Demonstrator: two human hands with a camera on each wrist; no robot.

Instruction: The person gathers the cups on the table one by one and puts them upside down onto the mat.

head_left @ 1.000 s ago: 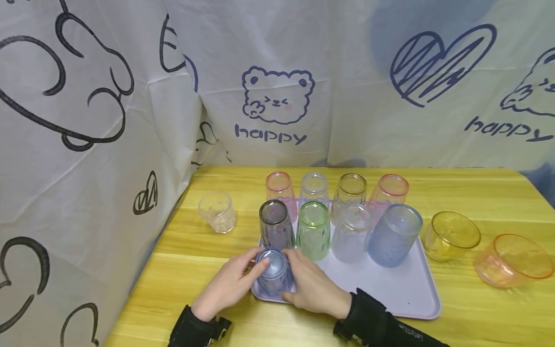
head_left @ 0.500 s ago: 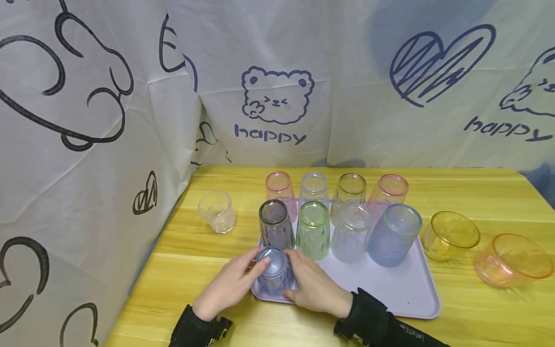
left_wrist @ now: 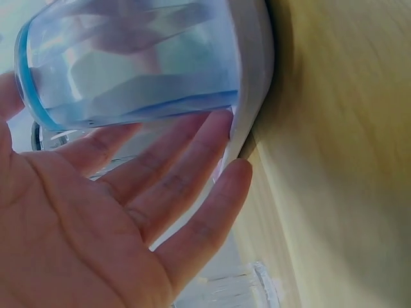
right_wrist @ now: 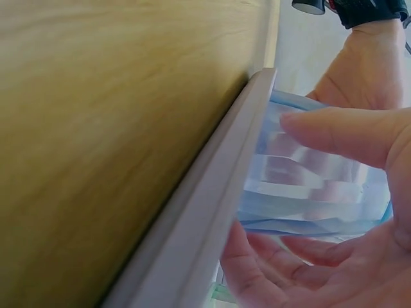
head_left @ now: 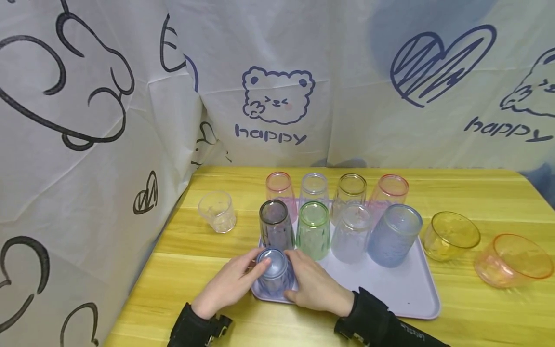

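Note:
A clear blue drinking glass (head_left: 274,272) stands on the front left corner of the pale lilac tray (head_left: 403,299), its narrower end up. My left hand (head_left: 234,279) holds it from the left, thumb over the top edge and fingers along its side; the left wrist view shows those fingers reaching down beside the glass (left_wrist: 141,77) to the tray. From the other side my right hand (head_left: 314,286) grips it. In the right wrist view, the thumb lies on one side of the glass (right_wrist: 308,173) and the fingers on the other.
Directly behind stand a dark grey glass (head_left: 276,231), a green glass (head_left: 313,233), a clear glass (head_left: 351,236) and a larger blue glass (head_left: 393,238). Several more line the tray's back. A clear cup (head_left: 218,214) sits left; yellow (head_left: 451,238) and orange (head_left: 507,265) bowls sit right.

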